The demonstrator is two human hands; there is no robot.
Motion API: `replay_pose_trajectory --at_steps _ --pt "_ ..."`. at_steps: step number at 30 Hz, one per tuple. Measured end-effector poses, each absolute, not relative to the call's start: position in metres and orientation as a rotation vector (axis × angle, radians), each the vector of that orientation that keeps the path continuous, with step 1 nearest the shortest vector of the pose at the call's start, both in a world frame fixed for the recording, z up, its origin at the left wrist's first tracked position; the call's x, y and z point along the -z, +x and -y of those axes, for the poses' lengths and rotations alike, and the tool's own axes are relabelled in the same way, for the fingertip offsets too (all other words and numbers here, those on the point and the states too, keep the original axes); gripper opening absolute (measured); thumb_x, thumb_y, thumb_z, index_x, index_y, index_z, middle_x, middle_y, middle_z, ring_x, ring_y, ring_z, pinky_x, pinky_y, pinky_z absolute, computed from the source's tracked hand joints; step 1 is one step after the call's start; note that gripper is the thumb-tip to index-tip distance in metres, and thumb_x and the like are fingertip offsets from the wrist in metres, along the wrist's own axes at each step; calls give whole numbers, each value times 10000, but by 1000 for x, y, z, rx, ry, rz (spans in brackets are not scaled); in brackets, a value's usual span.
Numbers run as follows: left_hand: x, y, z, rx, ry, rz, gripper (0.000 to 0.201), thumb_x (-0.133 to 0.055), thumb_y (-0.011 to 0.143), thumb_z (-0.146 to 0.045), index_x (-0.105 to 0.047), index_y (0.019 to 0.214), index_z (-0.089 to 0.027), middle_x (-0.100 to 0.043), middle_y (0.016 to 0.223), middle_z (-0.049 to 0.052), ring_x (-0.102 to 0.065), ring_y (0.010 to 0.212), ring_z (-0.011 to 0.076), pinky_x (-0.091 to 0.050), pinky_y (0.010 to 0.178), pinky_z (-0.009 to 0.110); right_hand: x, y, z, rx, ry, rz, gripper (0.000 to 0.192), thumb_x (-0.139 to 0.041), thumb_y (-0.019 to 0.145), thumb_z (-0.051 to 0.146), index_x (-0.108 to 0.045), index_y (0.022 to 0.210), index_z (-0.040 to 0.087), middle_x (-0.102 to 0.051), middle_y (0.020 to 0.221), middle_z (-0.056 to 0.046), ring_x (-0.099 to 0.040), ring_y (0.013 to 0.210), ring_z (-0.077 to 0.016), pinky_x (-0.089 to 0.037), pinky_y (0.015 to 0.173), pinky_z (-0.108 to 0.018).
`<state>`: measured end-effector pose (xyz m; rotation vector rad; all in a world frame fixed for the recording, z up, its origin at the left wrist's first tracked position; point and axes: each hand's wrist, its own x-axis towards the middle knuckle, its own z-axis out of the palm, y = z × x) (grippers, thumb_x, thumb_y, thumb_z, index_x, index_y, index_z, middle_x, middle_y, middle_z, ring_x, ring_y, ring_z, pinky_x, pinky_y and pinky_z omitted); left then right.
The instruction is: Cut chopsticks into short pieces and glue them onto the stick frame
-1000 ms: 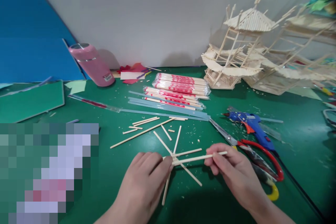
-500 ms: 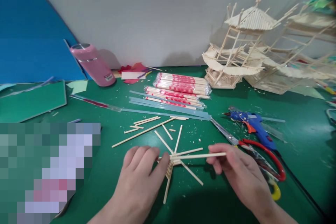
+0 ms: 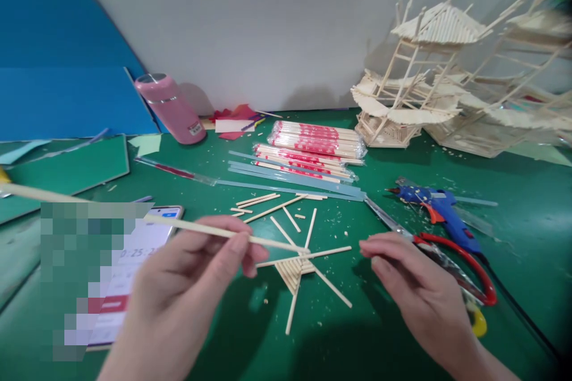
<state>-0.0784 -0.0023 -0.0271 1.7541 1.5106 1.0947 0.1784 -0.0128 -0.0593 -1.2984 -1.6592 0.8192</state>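
Note:
My left hand (image 3: 187,292) pinches a long thin wooden stick (image 3: 272,243) that runs from the far left edge to its tip over a small fan-shaped piece of glued sticks (image 3: 295,271) on the green table (image 3: 513,238). My right hand (image 3: 411,286) hovers just right of that piece, fingers loosely apart and holding nothing. Its fingertips are close to the end of a stick (image 3: 326,252) lying across the fan. Several loose cut sticks (image 3: 268,205) lie just beyond.
Red-handled scissors (image 3: 451,256) and a blue glue gun (image 3: 440,208) lie right of my right hand. Wrapped chopstick packs (image 3: 313,143), a pink bottle (image 3: 172,108) and stick pagoda models (image 3: 411,95) stand farther back. A phone (image 3: 138,250) lies at the left.
My left hand lifted off the fan piece and now holds a long stick. My right hand let go of the stick it held; that stick lies on the fan. The view shifted left.

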Motion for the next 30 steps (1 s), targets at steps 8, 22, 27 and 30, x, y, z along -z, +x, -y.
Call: replay_pose_trajectory --at_steps 8,22,27,30 --pt "28 -40 8 -966 998 -1091 107 -513 828 -269 -574 813 -183 -664 657 15 -609 594 132 -515 583 255 55 163 14 -709 -1084 2170 307 -533 801 154 -536 1096 240 -564 940 -59 -530 822 -177 -452 680 -293" --pt "48 -44 29 -876 2543 -1371 205 -473 827 -173 -558 1002 -239 -673 935 46 -592 878 229 -428 767 399 75 164 12 -753 -1162 2245 153 -486 835 195 -607 929 202 -600 772 -50 -514 691 -156 -425 596 -293" --pt "72 -36 19 -628 2710 -1297 199 -405 854 -167 -580 946 -184 -656 760 23 -570 648 184 -388 613 344 71 161 13 -766 -1145 2301 141 -486 838 206 -609 907 194 -581 737 -33 -495 673 -146 -405 588 -275" --pt "83 -40 21 -555 2741 -1287 195 -405 852 -151 -566 961 -165 -618 701 20 -527 580 176 -359 554 331 74 161 13 -775 -1165 2288 135 -496 836 210 -606 912 193 -580 744 -35 -495 676 -147 -408 597 -281"
